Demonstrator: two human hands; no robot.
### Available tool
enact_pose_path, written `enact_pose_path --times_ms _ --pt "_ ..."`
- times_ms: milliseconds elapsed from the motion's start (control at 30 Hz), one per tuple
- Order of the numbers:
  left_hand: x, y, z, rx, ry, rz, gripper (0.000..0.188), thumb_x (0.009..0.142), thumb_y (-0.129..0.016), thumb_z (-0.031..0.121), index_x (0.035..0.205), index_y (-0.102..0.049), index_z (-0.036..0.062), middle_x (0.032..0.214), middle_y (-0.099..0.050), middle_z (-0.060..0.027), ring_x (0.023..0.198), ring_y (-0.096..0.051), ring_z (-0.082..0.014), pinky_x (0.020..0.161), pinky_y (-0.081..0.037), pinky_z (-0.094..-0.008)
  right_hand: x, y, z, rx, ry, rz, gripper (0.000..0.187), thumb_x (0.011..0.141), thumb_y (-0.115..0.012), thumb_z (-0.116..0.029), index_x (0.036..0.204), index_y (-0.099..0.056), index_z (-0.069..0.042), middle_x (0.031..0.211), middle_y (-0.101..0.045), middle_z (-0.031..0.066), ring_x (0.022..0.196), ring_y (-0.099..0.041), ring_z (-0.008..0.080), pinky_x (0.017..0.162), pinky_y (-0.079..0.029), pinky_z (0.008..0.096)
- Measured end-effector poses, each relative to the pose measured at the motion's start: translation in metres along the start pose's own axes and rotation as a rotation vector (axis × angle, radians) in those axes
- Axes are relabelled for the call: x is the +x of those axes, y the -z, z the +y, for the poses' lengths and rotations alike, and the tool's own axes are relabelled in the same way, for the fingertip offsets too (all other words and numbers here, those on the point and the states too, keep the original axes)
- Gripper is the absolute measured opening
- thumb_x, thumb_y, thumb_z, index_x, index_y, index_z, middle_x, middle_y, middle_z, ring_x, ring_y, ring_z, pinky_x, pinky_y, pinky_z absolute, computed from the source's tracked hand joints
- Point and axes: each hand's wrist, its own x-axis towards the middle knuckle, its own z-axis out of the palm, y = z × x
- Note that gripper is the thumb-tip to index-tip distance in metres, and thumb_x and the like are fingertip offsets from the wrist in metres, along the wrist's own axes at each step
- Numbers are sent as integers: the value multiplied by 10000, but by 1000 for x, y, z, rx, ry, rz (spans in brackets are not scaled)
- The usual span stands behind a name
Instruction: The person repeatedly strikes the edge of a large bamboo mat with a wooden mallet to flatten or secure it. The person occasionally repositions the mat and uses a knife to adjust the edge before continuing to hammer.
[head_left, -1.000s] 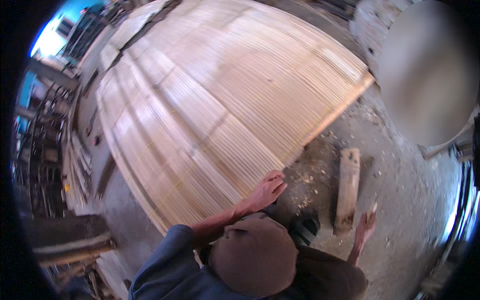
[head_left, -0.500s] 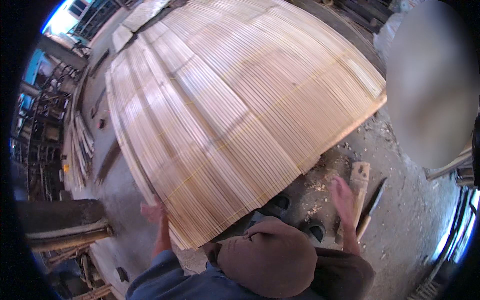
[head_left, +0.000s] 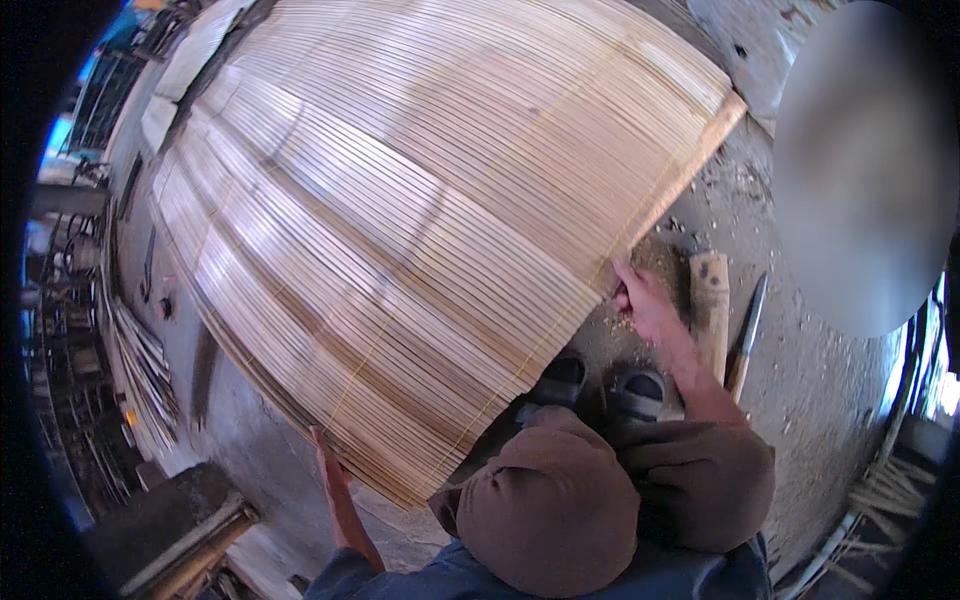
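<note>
A wide mat of thin pale wooden slats, bound with yellow cord, spreads out before me and bulges in low ridges. My right hand pinches its near right edge, fingers closed on the slat ends. Down at the near left side, my left hand grips the mat's border; most of its fingers are hidden by the edge. Right of my right hand lie a flat piece of wood and a long knife with a wooden handle.
My sandalled feet stand close to the mat's near edge, below my brown-covered knees. Shavings litter the floor at right. Long strips lie at left, near a dark block. A blurred grey oval covers the upper right.
My right hand has reached forward from the open and closed on the mat's edge. My left hand has changed from spread fingers to holding the left border. The view has turned somewhat.
</note>
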Motion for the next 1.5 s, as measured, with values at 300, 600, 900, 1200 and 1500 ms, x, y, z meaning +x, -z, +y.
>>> enact_pose_path --times_ms 300,600,900,1200,1500 --pt "-52 -41 96 114 -126 -232 485 1003 -619 383 1314 -580 13 1203 -682 -111 1076 -684 -257 905 -581 -407 8 -15 -147 140 328 -36 296 947 -711 -320 972 -657 -30 712 -525 -14 544 -448 103 521 -432 291" --pt "-24 -76 97 7 -213 -228 460 957 -661 337 1276 -592 13 1160 -690 -110 1039 -686 -244 918 -578 -421 68 50 -62 -758 433 -48 324 1007 -591 -355 950 -661 -44 780 -662 43 629 -589 149 565 -469 316" --pt "-64 -127 118 -243 -310 -365 482 946 -615 358 1287 -581 19 1180 -685 -153 1048 -693 -288 907 -596 -445 -16 -33 -30 -1552 1394 -814 561 835 -723 -332 1324 -521 -144 1170 -590 125 1054 -633 316 879 -537 421" --pt "-60 -125 134 -160 -354 -266 446 959 -613 347 1262 -600 19 1138 -697 -138 988 -704 -251 881 -591 -396 57 -74 85 -1915 1478 -672 297 821 -671 -354 1039 -729 -161 1142 -670 104 1090 -628 286 869 -541 440" --pt "-51 -110 145 -192 -410 -352 582 959 -574 447 1346 -563 13 1202 -679 -156 1095 -672 -265 969 -554 -419 55 -115 76 -1681 1318 -1010 197 821 -670 -336 827 -699 -141 834 -661 87 844 -667 283 715 -562 409"
